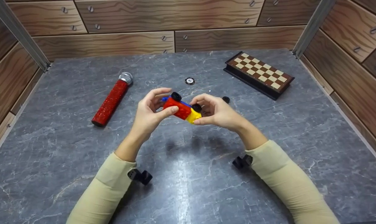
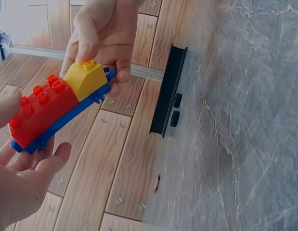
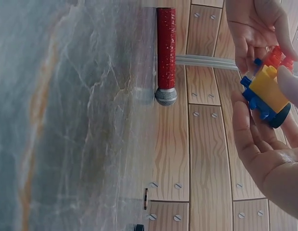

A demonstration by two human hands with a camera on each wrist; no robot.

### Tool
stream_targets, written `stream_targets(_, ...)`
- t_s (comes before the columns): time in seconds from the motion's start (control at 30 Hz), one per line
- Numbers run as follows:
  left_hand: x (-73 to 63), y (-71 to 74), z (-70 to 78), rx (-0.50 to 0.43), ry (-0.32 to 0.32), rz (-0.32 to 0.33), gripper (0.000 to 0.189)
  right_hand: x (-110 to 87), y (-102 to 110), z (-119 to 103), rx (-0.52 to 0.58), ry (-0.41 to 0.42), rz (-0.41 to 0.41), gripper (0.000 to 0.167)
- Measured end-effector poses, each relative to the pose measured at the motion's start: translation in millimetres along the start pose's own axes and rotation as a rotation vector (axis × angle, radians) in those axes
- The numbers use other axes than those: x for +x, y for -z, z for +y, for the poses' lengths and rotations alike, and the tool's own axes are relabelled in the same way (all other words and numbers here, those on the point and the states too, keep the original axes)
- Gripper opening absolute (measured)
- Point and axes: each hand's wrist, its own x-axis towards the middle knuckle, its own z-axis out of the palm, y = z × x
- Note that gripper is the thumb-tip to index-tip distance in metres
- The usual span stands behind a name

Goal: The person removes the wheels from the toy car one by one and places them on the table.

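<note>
Left hand (image 1: 148, 109) and right hand (image 1: 221, 114) pinch opposite ends of toy car (image 1: 183, 113) between thumb and fingers. Round chip (image 1: 190, 81) bears centre print too small to read.

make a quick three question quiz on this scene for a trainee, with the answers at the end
1. Multiple choice: on the toy car, which upper block is nearer the right hand? a) red b) yellow c) green
2. True or false: in the head view, the poker chip lies between the microphone and the chessboard.
3. Count: in the left wrist view, how many loose black wheels show beside the chessboard?

Key:
1. b, the yellow block.
2. True.
3. Two.
</note>
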Motion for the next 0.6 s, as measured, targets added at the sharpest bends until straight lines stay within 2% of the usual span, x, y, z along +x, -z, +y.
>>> stream_targets(0.17, 0.0, -0.4, 0.8, -0.003, -0.007, -0.006, 0.049, -0.2, 1.0, 0.7, 0.011, -0.001, 0.036, 0.048)
stream_targets(0.33, 0.9, -1.2, 1.2, -0.019, -0.021, 0.002, 0.052, 0.1, 1.2, 0.3, 0.067, 0.021, 0.062, 0.049)
stream_targets(0.47, 1.0, -1.9, 0.6, -0.023, -0.028, 0.018, 0.055, 0.8, -0.6, 0.9, 0.135, 0.022, 0.069, 0.049)
stream_targets(0.6, 0.7, -2.4, -0.3, -0.011, -0.026, 0.023, 0.054, 1.8, -3.7, 1.1, 0.15, 0.009, 0.061, 0.05)
